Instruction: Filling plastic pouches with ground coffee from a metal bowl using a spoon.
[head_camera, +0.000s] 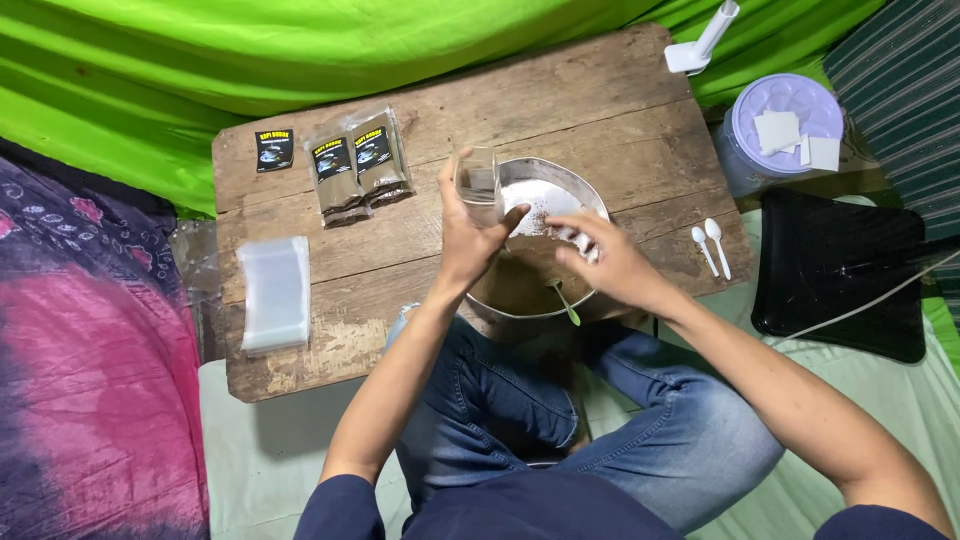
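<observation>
My left hand (470, 235) holds a small clear plastic pouch (479, 185) upright over a round metal bowl (590, 195). The bowl sits on a low wooden board (400, 270) and holds brown powder and a patch of white powder. My right hand (605, 255) hovers over the bowl's right side with something small and white pinched in its fingers; what it is I cannot tell. A green-handled spoon (566, 303) lies in the brown powder near the front rim.
Filled brown pouches with dark labels (358, 165) and a loose dark label (274, 150) lie at the board's back left. A stack of clear pouches (275, 293) lies left. Two white spoons (710, 247), a lidded tub (780, 130) and a black tray (840, 270) are right.
</observation>
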